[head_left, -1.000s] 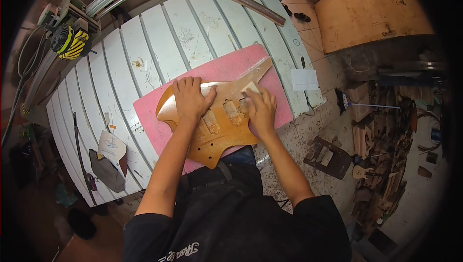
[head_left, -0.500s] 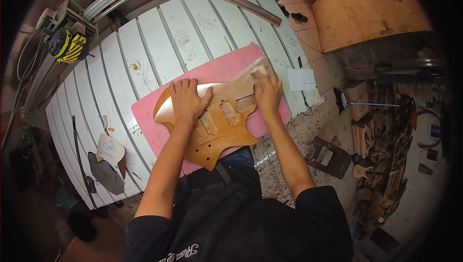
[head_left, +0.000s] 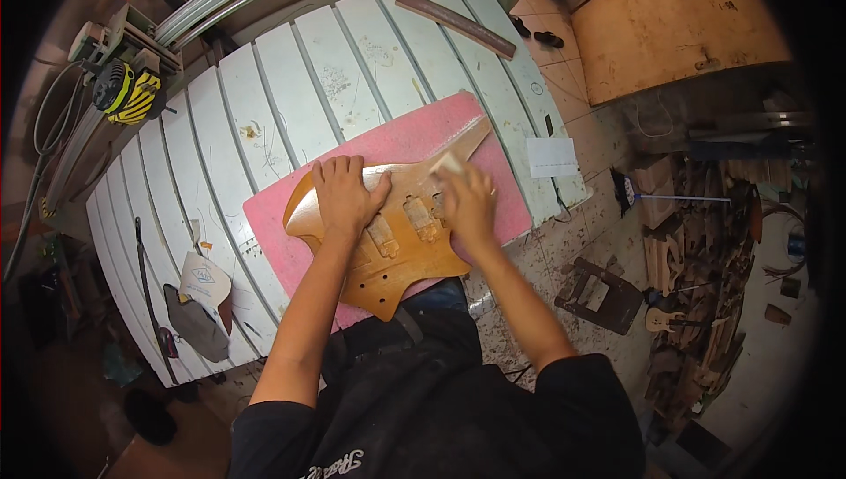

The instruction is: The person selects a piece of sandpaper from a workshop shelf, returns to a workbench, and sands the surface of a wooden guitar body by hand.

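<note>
1. Far left: on the white slatted table (head_left: 238, 96), a dark grey item (head_left: 196, 325) lies beside a pale curved sheet (head_left: 204, 280), both well apart from the work.
2. Left hand (head_left: 345, 197): open, palm down, fingers spread on the glossy upper part of the guitar body. It appears to brace the piece; no object is seen in its grasp.
3. Centre: the guitar body (head_left: 407, 260) lies flat on the pink mat (head_left: 379, 148), its neck section (head_left: 469, 137) pointing up and to the right.
4. Right hand (head_left: 471, 207): closed on a pale pad (head_left: 451, 164), at the root of the neck section. The hand is blurred; exact finger placement cannot be told.
5. Step in hand, as judged: rubbing down the neck section and its joint. The next move would call for even pressure along the grain, with the left hand keeping the piece from sliding.
6. Change against the frame half a second earlier: the right hand and pad were near the tip of the neck section; they now sit closer to the body. The left hand holds the same spot.
7. Far right of the table: a white paper (head_left: 552, 157), just beside the mat.
</note>
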Demonstrator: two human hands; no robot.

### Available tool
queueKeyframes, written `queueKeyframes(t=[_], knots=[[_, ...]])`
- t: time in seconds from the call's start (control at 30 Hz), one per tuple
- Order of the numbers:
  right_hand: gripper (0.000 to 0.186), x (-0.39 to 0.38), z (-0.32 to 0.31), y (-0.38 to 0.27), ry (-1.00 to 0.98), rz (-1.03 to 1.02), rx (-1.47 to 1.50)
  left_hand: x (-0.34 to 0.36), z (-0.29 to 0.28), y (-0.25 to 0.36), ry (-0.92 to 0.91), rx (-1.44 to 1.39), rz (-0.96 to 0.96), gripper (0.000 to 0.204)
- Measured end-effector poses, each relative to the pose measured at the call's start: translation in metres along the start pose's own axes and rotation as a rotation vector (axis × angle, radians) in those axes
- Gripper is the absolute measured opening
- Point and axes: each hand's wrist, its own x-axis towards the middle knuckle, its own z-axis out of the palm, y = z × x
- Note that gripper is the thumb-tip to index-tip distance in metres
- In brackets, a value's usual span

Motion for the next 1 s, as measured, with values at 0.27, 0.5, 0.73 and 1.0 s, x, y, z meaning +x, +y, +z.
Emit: queueKeyframes(t=[0.27,0.5,0.73,1.0], knots=[[0.031,0.006,0.017,0.002,0.038,0.095,-0.213,0.000,0.003,-0.001,0.054,0.005,0.006,0.053],[0.030,0.027,0.010,0.010,0.040,0.157,-0.044,-0.001,0.001,0.000,0.023,-0.007,0.000,0.054],[0.028,-0.002,0.023,-0.008,-0.062,-0.005,-0.017,0.000,0.001,0.000,0.020,-0.004,-0.007,0.054],[0.026,-0.004,0.028,-0.007,0.014,0.020,-0.243,0.000,0.002,-0.001,0.020,0.017,-0.011,0.054]])
